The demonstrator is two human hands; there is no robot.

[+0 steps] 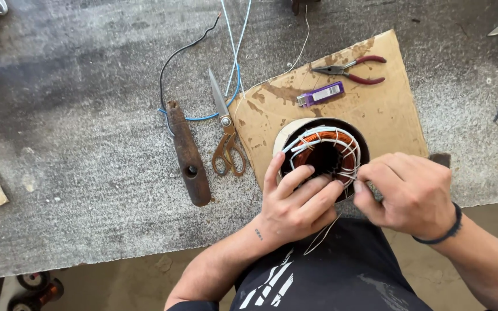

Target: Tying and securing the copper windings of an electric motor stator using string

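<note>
Head view: I see my left hand gripping the stator rim, fingers curled over its copper winding. My right hand pinches white lacing thread just beside them. Scissors lie left, on the worktop.

round motor stator wound with glossy copper wire and matt white lacing | stained tan cardboard sheet, matt | rough grey workbench top (pretty gritty) | dull metal scissors | worn brown wooden handle | shiny purple plastic lighter
</note>
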